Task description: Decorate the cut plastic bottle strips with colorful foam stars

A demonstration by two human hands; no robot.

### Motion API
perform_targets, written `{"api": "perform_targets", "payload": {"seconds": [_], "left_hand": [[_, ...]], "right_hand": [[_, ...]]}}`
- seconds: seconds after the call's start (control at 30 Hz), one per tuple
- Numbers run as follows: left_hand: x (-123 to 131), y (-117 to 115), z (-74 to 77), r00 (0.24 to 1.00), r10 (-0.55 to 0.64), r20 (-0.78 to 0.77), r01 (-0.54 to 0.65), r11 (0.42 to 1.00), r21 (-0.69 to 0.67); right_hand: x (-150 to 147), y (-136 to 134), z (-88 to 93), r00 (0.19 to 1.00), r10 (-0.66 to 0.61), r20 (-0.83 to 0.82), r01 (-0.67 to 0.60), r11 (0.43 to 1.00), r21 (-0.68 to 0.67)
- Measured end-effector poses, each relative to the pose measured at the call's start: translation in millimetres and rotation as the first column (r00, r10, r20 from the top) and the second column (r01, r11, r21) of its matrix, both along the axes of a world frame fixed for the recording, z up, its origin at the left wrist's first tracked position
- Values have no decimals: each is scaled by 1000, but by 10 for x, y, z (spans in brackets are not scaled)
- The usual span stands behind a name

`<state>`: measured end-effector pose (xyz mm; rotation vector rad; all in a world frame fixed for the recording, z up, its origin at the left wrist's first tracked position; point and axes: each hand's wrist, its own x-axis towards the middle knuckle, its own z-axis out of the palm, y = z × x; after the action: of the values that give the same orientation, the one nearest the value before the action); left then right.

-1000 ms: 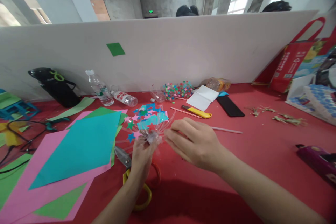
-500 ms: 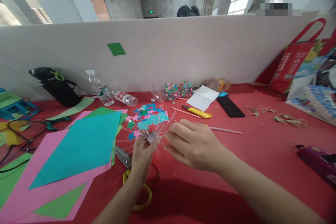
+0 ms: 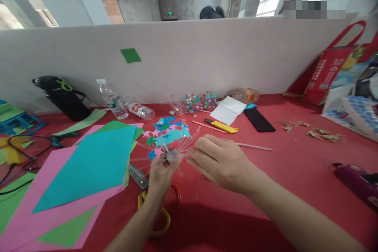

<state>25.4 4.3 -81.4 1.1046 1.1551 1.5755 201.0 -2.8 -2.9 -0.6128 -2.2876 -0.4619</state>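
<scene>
My left hand [image 3: 161, 175] is closed around the neck of a clear plastic bottle top [image 3: 173, 154], cut into thin strips that fan outward. Star cutouts in pink, green and blue [image 3: 152, 154] show among and behind the strips; I cannot tell which are stuck on. Just right of the strips, my right hand [image 3: 223, 161] has its fingers pinched together, their tips close to the strip ends; what they hold is hidden. Scissors [image 3: 138, 177] with yellow handles lie partly under my left wrist. Beyond the bottle top is a light blue paper piece [image 3: 168, 138].
Coloured paper sheets [image 3: 88, 169] cover the left. A yellow cutter [image 3: 226, 127], white paper [image 3: 228, 110], a black phone [image 3: 260, 119] and a straw [image 3: 255, 147] lie beyond my right hand. Bottles [image 3: 113, 100] stand and lie by the white partition [image 3: 189, 59]. A purple tool [image 3: 356, 181] lies at right.
My right hand has shifted slightly right and turned a little, its fingertips still near the strips. The bottle top in my left hand has rotated slightly, so the stars sit differently.
</scene>
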Motion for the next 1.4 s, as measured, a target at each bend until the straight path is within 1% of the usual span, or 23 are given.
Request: {"api": "perform_targets", "payload": {"seconds": [0.13, 0.2, 0.33, 0.47, 0.53, 0.6, 0.67, 0.73, 0.77, 0.87, 0.93, 1.0, 1.1, 1.2, 1.3, 1.4], "left_hand": [[19, -7, 30, 1000, -8, -9, 8, 999, -34], [21, -5, 46, 1000, -1, 2, 1, 999, -42], [19, -5, 76, 1000, 26, 5, -26, 998, -53], [10, -5, 62, 1000, 10, -15, -11, 999, -48], [-8, 7, 20, 997, -36, -73, 32, 998, -56], [-37, 34, -40, 982, -48, -183, 34, 996, -77], [-72, 72, -98, 953, 0, -302, -27, 996, -87], [-99, 109, -134, 931, 29, -363, -66, 994, -89], [-107, 123, -141, 936, 21, -352, -58, 994, -96], [-105, 139, -140, 974, -20, -225, -7, 993, -116], [-91, 124, -136, 986, -25, -166, 6, 994, -112], [-74, 91, -131, 990, -51, -131, 38, 994, -101], [-42, 17, -89, 991, -101, -86, 90, 989, -118], [5, -49, 25, 994, -85, -66, 77, 991, -109], [53, -66, 172, 996, -63, -65, 59, 996, -71], [87, -24, 275, 993, -22, -119, 18, 999, -36]], "right_hand": [[-7, -10, 12, 999, 35, 11, -35, 999, -4], [-7, -14, 11, 999, 42, 21, -41, 999, -26], [-7, -12, 15, 997, 63, -54, -71, 985, -156], [9, 7, 52, 988, 72, -134, -109, 948, -300], [16, 25, 67, 988, 50, -149, -101, 928, -358], [13, 49, 56, 992, 15, -125, -61, 923, -379], [-3, 74, 10, 997, -5, -76, -21, 939, -343], [-29, 96, -60, 999, 0, -36, -10, 958, -285], [-43, 103, -98, 1000, 7, -25, -13, 965, -263], [-79, 108, -181, 999, 28, -16, -31, 971, -239], [-96, 98, -196, 999, 30, -39, -39, 966, -257], [-111, 76, -183, 994, 32, -109, -64, 950, -306], [-132, 28, -147, 965, 38, -258, -144, 904, -404], [-138, -16, -122, 928, 12, -373, -196, 867, -459], [-108, -26, -90, 889, -30, -458, -196, 877, -438], [-49, -11, -19, 872, -6, -489, -195, 913, -359]]}}
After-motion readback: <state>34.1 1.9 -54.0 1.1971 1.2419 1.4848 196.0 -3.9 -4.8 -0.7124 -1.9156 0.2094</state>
